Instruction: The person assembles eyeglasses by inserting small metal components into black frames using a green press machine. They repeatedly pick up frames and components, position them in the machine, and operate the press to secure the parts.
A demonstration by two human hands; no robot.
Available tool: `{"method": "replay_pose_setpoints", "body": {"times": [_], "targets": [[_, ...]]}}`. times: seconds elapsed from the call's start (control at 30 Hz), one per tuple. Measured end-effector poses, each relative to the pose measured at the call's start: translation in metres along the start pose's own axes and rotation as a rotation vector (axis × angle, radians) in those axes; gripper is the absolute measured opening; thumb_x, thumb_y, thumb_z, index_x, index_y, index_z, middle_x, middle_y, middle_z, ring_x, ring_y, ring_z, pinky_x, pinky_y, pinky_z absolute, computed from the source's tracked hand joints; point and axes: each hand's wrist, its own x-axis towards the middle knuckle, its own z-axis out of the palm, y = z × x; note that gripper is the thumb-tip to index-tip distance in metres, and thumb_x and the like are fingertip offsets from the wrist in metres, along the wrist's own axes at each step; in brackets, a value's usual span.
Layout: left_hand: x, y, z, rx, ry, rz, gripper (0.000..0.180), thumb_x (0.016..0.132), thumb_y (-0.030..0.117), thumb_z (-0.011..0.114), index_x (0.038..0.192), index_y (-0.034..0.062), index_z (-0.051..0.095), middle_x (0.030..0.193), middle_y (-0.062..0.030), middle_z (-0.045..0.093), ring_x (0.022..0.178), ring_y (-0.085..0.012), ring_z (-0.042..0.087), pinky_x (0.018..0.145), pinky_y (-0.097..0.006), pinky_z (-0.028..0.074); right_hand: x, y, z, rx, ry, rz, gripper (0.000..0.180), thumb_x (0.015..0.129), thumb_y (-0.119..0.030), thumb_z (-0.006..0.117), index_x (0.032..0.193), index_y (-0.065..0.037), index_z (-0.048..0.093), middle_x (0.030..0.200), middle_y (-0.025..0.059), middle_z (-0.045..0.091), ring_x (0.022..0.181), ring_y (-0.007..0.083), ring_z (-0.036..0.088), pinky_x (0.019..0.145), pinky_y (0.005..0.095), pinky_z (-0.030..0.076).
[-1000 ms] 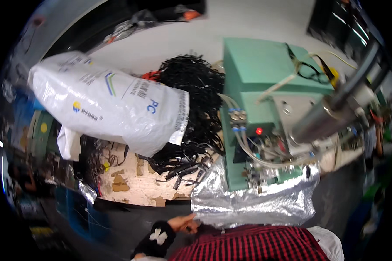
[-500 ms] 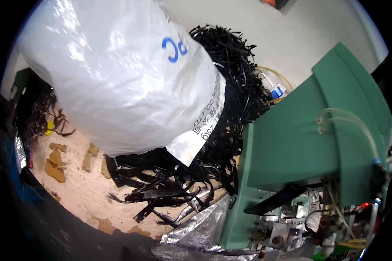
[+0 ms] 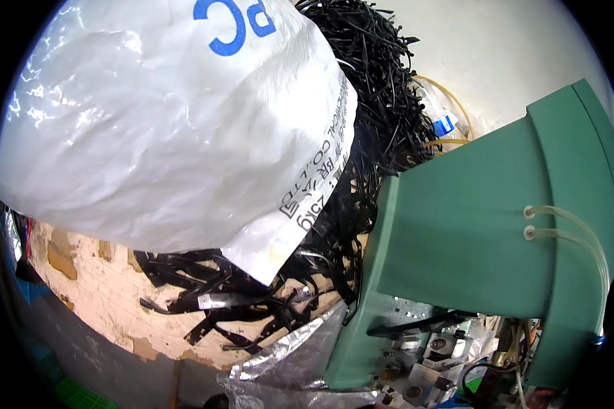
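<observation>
Neither of my hands shows in the head view. A large white plastic sack (image 3: pixel 164 143) with blue and black print bulges across the upper left, its flattened corner pointing toward the middle. Under that corner, loose black strips (image 3: pixel 245 313) lie spread over a worn wooden tabletop (image 3: pixel 95 313). Behind the sack rises a dense heap of thin black strips (image 3: pixel 375 82), partly hidden by it. What holds the sack up, if anything, is out of sight.
A green machine housing (image 3: pixel 471 218) with clear tubes (image 3: pixel 573 221) stands at the right, metal fixtures (image 3: pixel 419 375) below it. Crinkled silvery film (image 3: pixel 286 358) covers the table's near right edge. Clear plastic with a blue label (image 3: pixel 443 126) lies behind the machine. A green grid (image 3: pixel 82 395) shows lower left.
The sack looks larger and covers more of the tabletop's left side. The whole view has shifted, and the machine's housing and fixtures appear closer.
</observation>
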Motion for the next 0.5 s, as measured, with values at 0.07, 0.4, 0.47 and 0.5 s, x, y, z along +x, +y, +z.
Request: {"method": "replay_pose_setpoints", "body": {"times": [0.07,0.4,0.47,0.5], "targets": [[-0.004,0.002,0.001,0.008,-0.008,0.015,0.058,0.104,0.053,0.046,0.133,0.0032,0.057,0.123,-0.0122,0.065,0.107,-0.0225,0.063,0.095,-0.040,0.052,-0.010,0.005,-0.009,0.018,0.004,0.008,0.032,0.092,-0.025,0.058,0.111,-0.001,0.067,0.106,0.0185,0.071,0.101,0.0349,0.067,0.093,0.0428,0.051],[0.024,-0.006,0.006,0.083,-0.073,0.174,0.060,0.105,0.052,0.045,0.139,0.0037,0.055,0.130,-0.0131,0.062,0.113,-0.0238,0.061,0.097,-0.041,0.052,-0.005,0.036,-0.044,0.073,-0.003,-0.057,0.030,0.091,-0.022,0.061,0.110,0.001,0.066,0.102,0.0190,0.071,0.101,0.0352,0.066,0.093,0.0422,0.050],[0.026,0.010,0.007,0.187,-0.084,0.231,0.060,0.105,0.052,0.044,0.140,0.0038,0.054,0.132,-0.0133,0.061,0.114,-0.0240,0.061,0.098,-0.041,0.051,0.006,0.053,-0.051,0.095,-0.014,-0.076,0.030,0.090,-0.021,0.061,0.109,0.001,0.066,0.101,0.0191,0.071,0.101,0.0353,0.066,0.094,0.0421,0.050],[0.020,0.020,0.005,0.326,-0.095,0.273,0.060,0.105,0.052,0.044,0.141,0.0038,0.054,0.133,-0.0134,0.061,0.114,-0.0241,0.061,0.098,-0.042,0.051,0.010,0.063,-0.057,0.108,-0.022,-0.093,0.030,0.090,-0.021,0.061,0.109,0.001,0.066,0.101,0.0191,0.071,0.101,0.0354,0.066,0.094,0.0420,0.050]]}}
